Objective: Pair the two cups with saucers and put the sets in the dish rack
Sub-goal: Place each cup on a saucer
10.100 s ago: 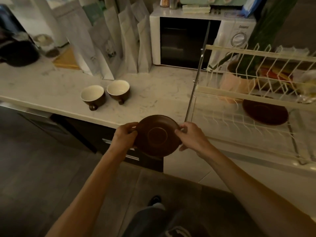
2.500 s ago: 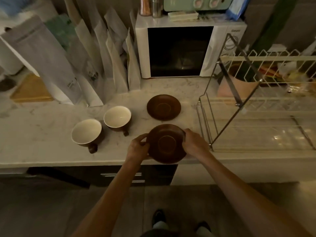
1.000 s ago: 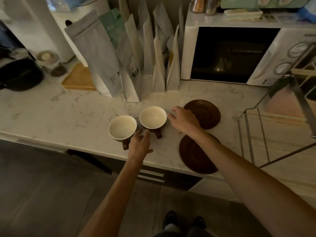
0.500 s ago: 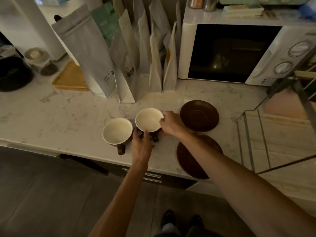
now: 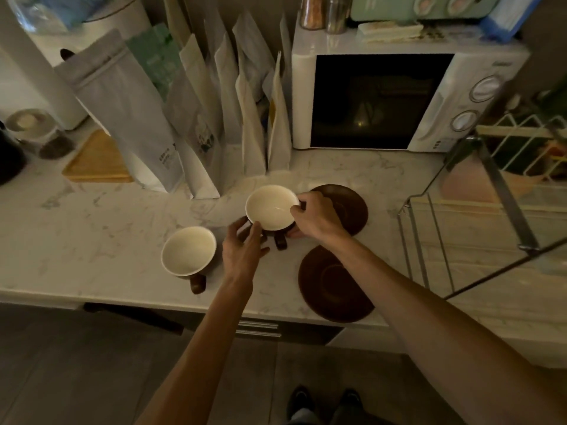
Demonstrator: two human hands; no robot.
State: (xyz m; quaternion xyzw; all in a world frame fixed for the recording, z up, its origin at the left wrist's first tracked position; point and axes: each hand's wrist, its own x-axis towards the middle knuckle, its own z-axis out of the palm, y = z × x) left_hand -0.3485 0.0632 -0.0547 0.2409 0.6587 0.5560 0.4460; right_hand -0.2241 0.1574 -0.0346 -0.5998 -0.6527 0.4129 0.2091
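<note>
Two brown cups with cream insides are on the marble counter. My right hand (image 5: 316, 217) grips the rim of the right cup (image 5: 271, 210), and my left hand (image 5: 244, 250) holds its left side from below; the cup looks slightly lifted. The left cup (image 5: 187, 254) stands alone near the counter's front edge, handle toward me. Two brown saucers lie to the right: the far saucer (image 5: 349, 210), partly hidden by my right hand, and the near saucer (image 5: 334, 285) at the counter's front edge. The wire dish rack (image 5: 429, 240) stands at the right.
Several tall paper bags (image 5: 214, 118) stand behind the cups. A white microwave (image 5: 383, 96) sits at the back right. A wooden board (image 5: 95, 161) and a jar (image 5: 36, 133) are at the far left. The near saucer overhangs close to the counter edge.
Both hands left the near saucer on the counter, moved left to the cups, and closed on the right cup, which has shifted right toward the saucers.
</note>
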